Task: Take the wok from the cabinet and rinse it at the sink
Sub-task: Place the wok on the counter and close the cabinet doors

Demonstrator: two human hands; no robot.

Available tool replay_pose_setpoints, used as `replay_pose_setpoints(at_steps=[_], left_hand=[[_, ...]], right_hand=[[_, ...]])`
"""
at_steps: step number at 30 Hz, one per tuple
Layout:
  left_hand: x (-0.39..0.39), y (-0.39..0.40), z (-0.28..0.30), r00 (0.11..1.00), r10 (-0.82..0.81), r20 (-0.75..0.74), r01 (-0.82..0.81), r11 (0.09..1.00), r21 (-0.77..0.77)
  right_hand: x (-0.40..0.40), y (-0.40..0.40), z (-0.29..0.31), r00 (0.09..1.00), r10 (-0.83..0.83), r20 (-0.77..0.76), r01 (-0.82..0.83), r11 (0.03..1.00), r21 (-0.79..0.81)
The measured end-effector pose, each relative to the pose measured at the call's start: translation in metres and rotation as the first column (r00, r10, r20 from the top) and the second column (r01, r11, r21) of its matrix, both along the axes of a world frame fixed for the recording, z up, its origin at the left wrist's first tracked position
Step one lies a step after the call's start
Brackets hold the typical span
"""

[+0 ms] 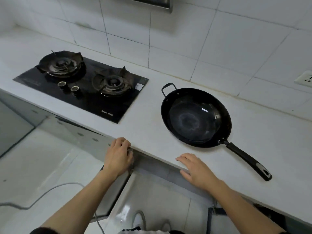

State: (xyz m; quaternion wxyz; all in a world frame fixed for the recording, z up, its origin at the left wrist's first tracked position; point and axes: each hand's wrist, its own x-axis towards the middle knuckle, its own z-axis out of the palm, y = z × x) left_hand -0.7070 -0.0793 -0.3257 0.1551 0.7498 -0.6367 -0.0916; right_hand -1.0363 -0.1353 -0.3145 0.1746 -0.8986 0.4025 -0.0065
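Observation:
A black wok (194, 118) lies upright on the white countertop (145, 129), right of the stove. Its long black handle (248, 160) points toward the front right, and a small loop handle sits at its far rim. My left hand (118, 157) grips the top edge of a cabinet door (116, 191) just under the counter's front edge. My right hand (195, 168) rests flat on the counter's front edge, fingers straight, a short way in front of the wok and left of its handle. Neither hand touches the wok. No sink is in view.
A black two-burner gas stove (84, 85) is set into the counter at the left. White wall tiles rise behind, with a socket (304, 79) at the far right. A grey cable (42, 196) runs across the floor below. My feet show at the bottom.

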Motion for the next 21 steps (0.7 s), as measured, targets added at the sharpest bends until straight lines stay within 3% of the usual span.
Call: replay_pose_setpoints(at_steps=[5, 10, 21], left_hand=[[0.02, 0.051, -0.006, 0.981, 0.188, 0.045, -0.192, 0.97, 0.149], [0.027, 0.098, -0.026, 0.942, 0.33, 0.054, -0.329, 0.884, 0.332], [0.044, 0.134, -0.053, 0.913, 0.407, 0.031, -0.366, 0.785, 0.5]], right_hand=[[0.021, -0.003, -0.018, 0.986, -0.014, -0.165, 0.022, 0.998, 0.052], [0.031, 0.005, -0.041, 0.976, -0.004, -0.218, 0.031, 0.992, 0.12], [0.03, 0.018, -0.052, 0.908, 0.038, -0.418, 0.027, 0.988, 0.149]])
